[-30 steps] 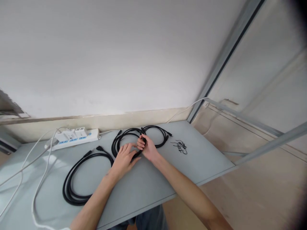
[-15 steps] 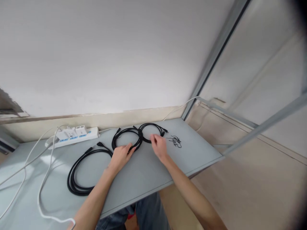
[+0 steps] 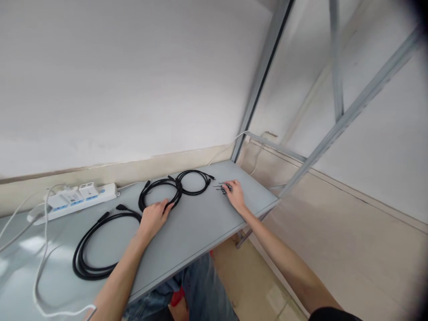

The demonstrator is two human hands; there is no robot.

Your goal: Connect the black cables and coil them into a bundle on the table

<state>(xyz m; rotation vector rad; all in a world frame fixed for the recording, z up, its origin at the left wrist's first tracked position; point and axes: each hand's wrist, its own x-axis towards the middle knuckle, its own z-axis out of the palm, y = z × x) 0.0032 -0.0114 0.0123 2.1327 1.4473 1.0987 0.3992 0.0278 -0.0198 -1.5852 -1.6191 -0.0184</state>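
Observation:
Three coiled black cables lie in a row on the grey table. My left hand [image 3: 155, 217] is closed on the near side of the middle coil [image 3: 143, 196]. To the right of it, a smaller coil [image 3: 195, 193] lies flat, touching or overlapping the middle one. The larger left coil [image 3: 77, 260] is partly hidden by my left forearm. Over at the right, the fingers of my right hand [image 3: 235, 195] are pinched together at a small pile of thin black twist ties [image 3: 219, 187], which they partly cover.
A white power strip [image 3: 107, 192] with plugged-in adapters stands along the wall at the left. White cords [image 3: 43, 263] run over the left part of the grey table [image 3: 187, 236]. Metal frame posts [image 3: 264, 71] rise at the right end.
My right hand has moved right, from beside the small coil to the twist ties. My left hand stays at the middle coil. The view has turned to the right.

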